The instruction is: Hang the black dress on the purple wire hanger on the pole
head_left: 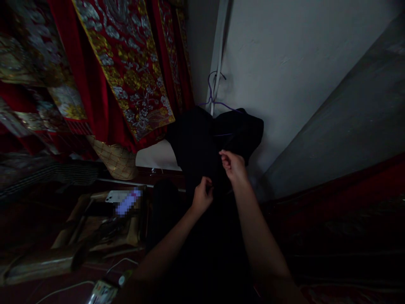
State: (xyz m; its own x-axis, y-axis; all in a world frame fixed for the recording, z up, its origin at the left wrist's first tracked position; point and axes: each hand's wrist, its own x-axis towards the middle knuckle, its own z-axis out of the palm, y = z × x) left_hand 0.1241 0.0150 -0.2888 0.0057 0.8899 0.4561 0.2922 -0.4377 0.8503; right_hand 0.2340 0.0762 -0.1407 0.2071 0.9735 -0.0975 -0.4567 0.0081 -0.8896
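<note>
A black garment (196, 143) hangs from a purple wire hanger (221, 104) against the wall in front of me. My left hand (202, 196) is in front of its lower part, thumb and fingers pinched together. Higher and to the right, my right hand (233, 165) is closed with its fingertips pressed together, pointing left. Darkness and the black cloth behind hide what either hand holds, if anything. The two hands are apart from each other.
Red embroidered hangings (126, 71) with gold and silver hang at the left. A bamboo-framed stool (136, 228) stands below, with a phone (117, 196) and a blurred-out purple item on it. A white cable and a small box (103, 292) lie at the bottom left. The pale wall (278, 84) rises behind.
</note>
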